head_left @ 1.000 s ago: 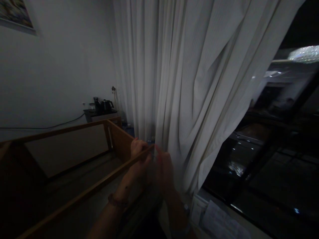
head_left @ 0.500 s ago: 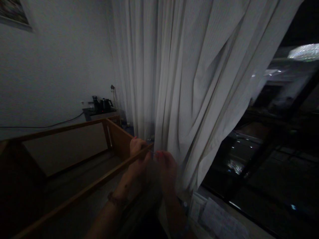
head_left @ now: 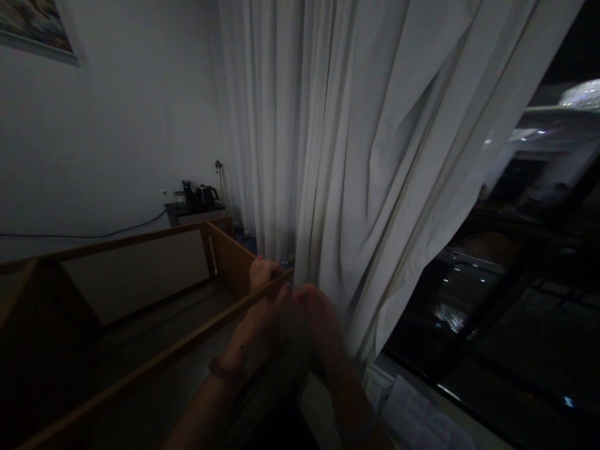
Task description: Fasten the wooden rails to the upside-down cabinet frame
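Observation:
A wooden cabinet frame lies on its side in a dim room. My left hand is wrapped round the end of its near rail at the right corner. Close beside it, my right hand has its fingers pinched together at that same corner, with a thin metal piece glinting between the two hands; I cannot make out what the piece is. A bracelet sits on my left wrist.
White curtains hang just behind the hands. A dark window with reflections fills the right. A small table with a kettle stands by the far wall. Papers lie at the lower right. A picture hangs upper left.
My right hand has closed in a little toward the rail's corner and curled tighter. My left hand keeps its hold on the rail. The view has shifted slightly.

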### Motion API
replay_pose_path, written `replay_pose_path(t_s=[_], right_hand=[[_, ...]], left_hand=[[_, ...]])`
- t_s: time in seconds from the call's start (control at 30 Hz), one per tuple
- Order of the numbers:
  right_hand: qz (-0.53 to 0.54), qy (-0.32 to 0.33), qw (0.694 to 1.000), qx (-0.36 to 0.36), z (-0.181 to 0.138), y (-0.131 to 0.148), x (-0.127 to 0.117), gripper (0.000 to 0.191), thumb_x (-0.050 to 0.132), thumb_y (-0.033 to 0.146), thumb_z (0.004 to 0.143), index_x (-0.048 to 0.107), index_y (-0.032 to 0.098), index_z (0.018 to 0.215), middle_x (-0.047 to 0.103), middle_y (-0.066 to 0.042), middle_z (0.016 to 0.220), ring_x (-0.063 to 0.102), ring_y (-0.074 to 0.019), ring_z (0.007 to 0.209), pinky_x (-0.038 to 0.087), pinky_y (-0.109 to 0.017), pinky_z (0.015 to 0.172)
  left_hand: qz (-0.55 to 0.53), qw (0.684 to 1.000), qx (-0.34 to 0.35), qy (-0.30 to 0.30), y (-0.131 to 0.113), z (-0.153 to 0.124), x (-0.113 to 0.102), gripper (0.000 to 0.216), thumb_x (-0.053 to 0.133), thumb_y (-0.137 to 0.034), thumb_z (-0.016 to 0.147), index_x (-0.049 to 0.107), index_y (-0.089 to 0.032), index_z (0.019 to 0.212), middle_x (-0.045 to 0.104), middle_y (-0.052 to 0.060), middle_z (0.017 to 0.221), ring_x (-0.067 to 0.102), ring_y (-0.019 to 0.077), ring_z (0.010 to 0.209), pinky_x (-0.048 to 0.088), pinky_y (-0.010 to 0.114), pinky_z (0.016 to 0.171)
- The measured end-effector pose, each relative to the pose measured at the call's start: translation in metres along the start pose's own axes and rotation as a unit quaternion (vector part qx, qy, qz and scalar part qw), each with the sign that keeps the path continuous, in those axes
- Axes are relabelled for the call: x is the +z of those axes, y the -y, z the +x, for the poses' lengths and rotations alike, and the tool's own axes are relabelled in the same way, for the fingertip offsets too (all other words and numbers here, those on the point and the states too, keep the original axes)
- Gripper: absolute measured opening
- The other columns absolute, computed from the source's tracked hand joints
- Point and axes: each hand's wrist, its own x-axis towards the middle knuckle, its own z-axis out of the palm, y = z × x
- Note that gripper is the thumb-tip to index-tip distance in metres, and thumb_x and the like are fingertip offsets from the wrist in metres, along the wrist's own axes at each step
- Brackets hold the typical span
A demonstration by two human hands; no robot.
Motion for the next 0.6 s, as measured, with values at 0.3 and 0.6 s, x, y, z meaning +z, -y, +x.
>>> replay_pose_path(t_s=[0.3, 0.6], right_hand=[[-0.065, -0.002, 0.997, -0.031, -0.009, 0.005, -0.001, 0.024, 0.053, 0.035, 0.096, 0.059, 0.028, 0.118, 0.065, 0.000, 0.094, 0.063, -0.0149, 0.086, 0.052, -0.026, 0.077], [-0.264, 0.086, 0.911, -0.305, 0.003, -0.015, -0.028, 0.038, 0.040, 0.012, 0.099, 0.057, 0.030, 0.129, 0.071, -0.004, 0.107, 0.064, -0.0181, 0.104, 0.052, -0.039, 0.096]], left_hand=[[-0.006, 1.000, 0.016, 0.001, -0.001, 0.002, -0.001, 0.008, 0.047, -0.020, 0.077, 0.045, -0.024, 0.083, 0.052, -0.001, 0.077, 0.050, 0.0217, 0.082, 0.040, 0.044, 0.098], [0.001, 1.000, 0.006, 0.004, -0.003, 0.002, -0.002, 0.006, 0.047, -0.025, 0.078, 0.044, -0.024, 0.083, 0.051, 0.000, 0.077, 0.049, 0.0225, 0.080, 0.040, 0.047, 0.098]])
